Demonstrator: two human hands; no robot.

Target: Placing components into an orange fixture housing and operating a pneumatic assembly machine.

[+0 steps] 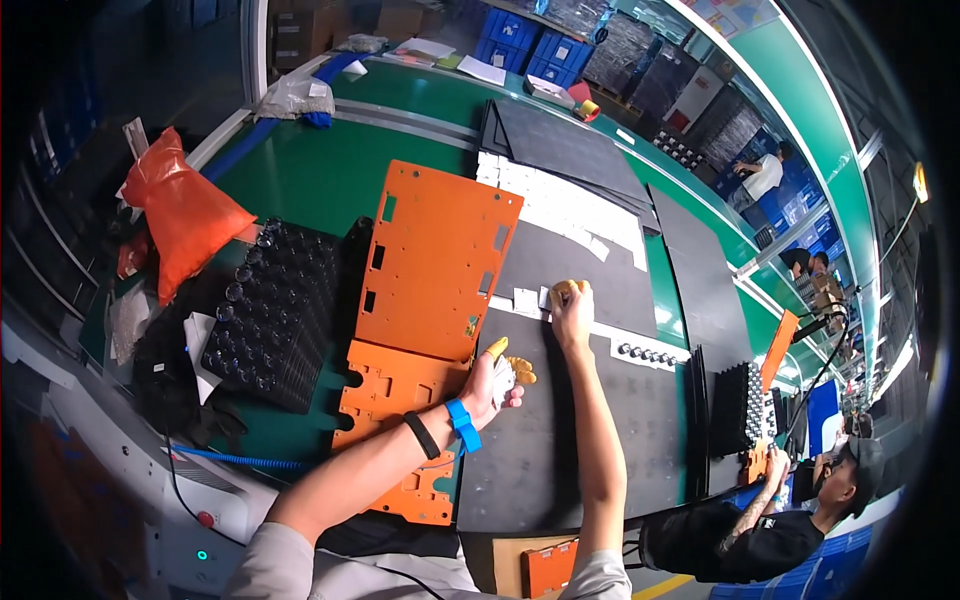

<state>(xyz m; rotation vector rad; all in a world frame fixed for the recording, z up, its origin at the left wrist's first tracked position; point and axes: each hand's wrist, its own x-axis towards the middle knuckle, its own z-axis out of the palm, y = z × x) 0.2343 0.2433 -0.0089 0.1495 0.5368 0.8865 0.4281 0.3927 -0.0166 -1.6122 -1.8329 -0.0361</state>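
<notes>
My left hand (490, 386), with yellow finger covers on its fingertips, is closed around a small stack of white pieces (503, 380). It is above the right edge of the lower orange plate (400, 390). My right hand (572, 318), also in yellow finger covers, reaches onto the black mat (530, 440) with its fingertips pressed together. Small white cards (525, 300) lie beside those fingertips; whatever is between them is hidden. Right of this hand, a white strip (645, 352) carries a row of several small round dark parts.
A perforated orange plate (435, 260) stands tilted behind the lower one. At left are a black tray (285, 310) of round glassy parts and an orange bag (180, 205). White sheets (570, 205) cover the mat's far part. A co-worker (790, 520) works at right.
</notes>
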